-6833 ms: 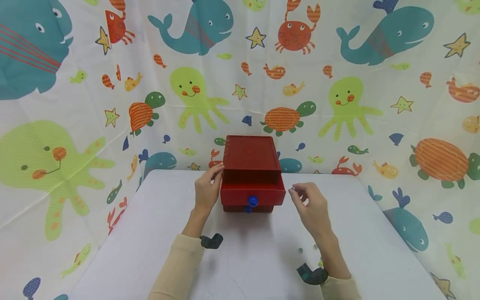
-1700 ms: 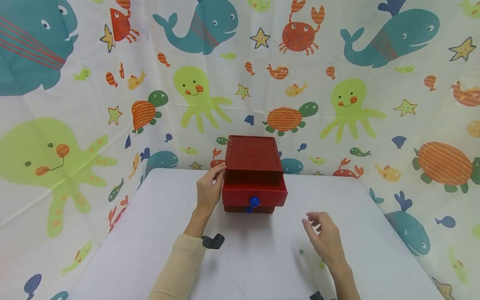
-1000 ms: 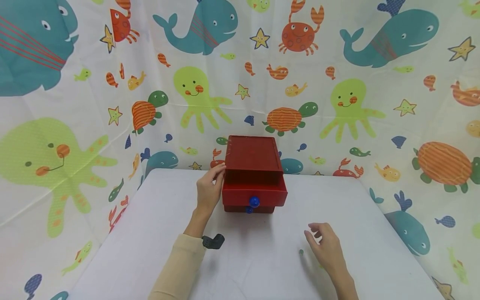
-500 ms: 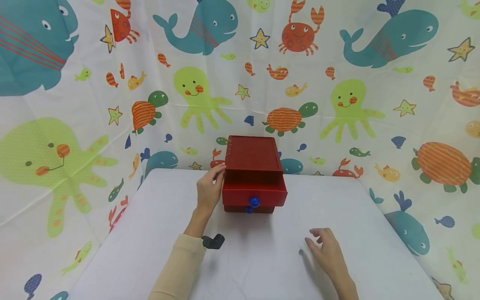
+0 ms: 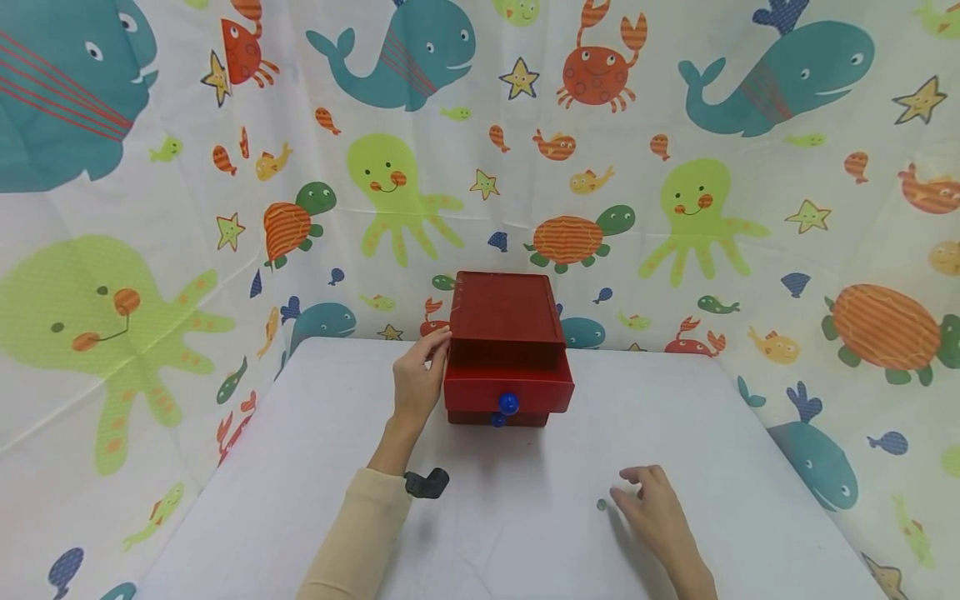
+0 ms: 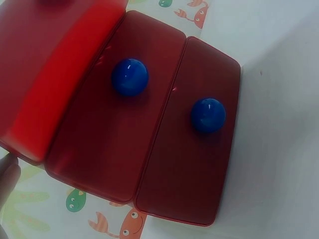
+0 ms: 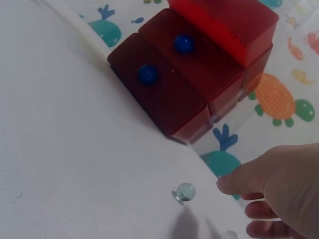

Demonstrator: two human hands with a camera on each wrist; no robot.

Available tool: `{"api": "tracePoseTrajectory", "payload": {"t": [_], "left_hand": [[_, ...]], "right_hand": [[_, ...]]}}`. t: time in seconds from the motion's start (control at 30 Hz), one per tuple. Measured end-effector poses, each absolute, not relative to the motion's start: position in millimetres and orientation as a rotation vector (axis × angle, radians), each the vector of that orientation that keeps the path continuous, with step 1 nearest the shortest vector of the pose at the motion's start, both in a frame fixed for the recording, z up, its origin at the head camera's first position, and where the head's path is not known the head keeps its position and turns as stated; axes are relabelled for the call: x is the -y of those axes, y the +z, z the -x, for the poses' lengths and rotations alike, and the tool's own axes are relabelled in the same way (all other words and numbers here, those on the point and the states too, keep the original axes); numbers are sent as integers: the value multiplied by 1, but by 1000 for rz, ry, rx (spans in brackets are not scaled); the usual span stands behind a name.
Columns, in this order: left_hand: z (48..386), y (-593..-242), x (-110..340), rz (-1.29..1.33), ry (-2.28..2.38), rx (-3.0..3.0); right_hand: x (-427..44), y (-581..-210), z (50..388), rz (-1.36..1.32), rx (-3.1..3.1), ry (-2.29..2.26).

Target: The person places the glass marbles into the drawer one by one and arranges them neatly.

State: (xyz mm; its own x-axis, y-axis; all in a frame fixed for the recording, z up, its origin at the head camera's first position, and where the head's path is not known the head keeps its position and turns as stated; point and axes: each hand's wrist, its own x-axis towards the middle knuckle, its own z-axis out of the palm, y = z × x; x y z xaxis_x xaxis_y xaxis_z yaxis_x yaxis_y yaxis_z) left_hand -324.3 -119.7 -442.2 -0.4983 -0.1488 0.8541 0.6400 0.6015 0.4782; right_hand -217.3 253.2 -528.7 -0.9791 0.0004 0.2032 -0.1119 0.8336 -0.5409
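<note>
A red drawer box (image 5: pixel 507 307) stands at the back of the table, its top drawer (image 5: pixel 480 394) pulled out; the inside looks dark. The left hand (image 5: pixel 417 383) touches the box's left side with extended fingers. Two lower drawers with blue knobs (image 6: pixel 130 77) are closed in the left wrist view. The right hand (image 5: pixel 660 521) hovers low over the table with thumb and fingers apart, nothing visible between them. Just left of its thumb lies a small clear-greenish marble (image 5: pixel 602 505), also in the right wrist view (image 7: pixel 186 191), where a second marble (image 7: pixel 230 235) shows at the bottom edge.
The white table (image 5: pixel 337 417) runs up to a patterned cloth backdrop (image 5: pixel 480 167) with sea animals, close behind the box. A dark wrist device (image 5: pixel 427 483) sits at the left wrist.
Earlier, the right hand held something small beside the open drawer. It has since moved down and right, lowering further over the last second, and now hides the yellow-green marble. The left hand stays put.
</note>
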Motion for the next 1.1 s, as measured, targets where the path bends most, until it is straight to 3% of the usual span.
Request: {"api": "tracePoseTrajectory", "payload": {"t": [1.1], "left_hand": [[326,-444,120,380,-1009,1865]], "right_hand": [[-251,-532,219,-14,2911,725]]}}
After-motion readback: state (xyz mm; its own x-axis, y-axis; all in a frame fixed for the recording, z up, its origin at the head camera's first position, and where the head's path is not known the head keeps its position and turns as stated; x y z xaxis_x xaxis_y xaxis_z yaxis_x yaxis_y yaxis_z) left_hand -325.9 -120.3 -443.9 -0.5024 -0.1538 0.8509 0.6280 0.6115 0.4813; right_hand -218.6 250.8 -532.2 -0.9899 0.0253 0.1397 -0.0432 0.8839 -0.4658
